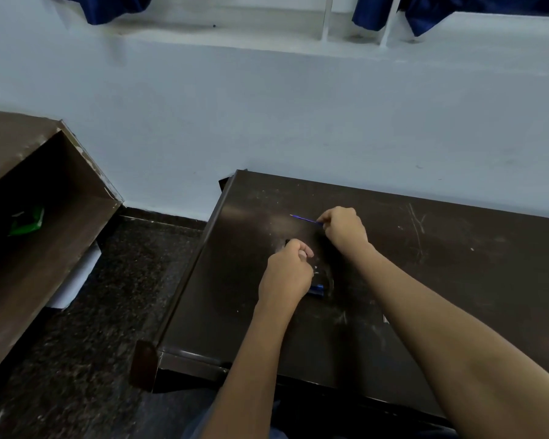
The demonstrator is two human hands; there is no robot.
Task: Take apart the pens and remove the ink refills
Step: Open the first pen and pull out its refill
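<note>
My right hand point(344, 231) pinches a thin blue ink refill point(305, 218) that points left, low over the dark brown desk point(425, 280). My left hand point(287, 275) is curled around a dark pen barrel point(287, 241), whose tip shows just above the fingers. A blue pen part point(317, 289) lies on the desk just right of my left wrist, partly hidden by the hand. The two hands are a short distance apart, the right one farther from me.
The desk stands against a pale wall point(267, 122). To the left, across a speckled dark floor point(108, 312), is a brown cabinet point(45, 217) with a green item point(26, 221) inside. Blue cloth point(457, 11) hangs over the ledge above.
</note>
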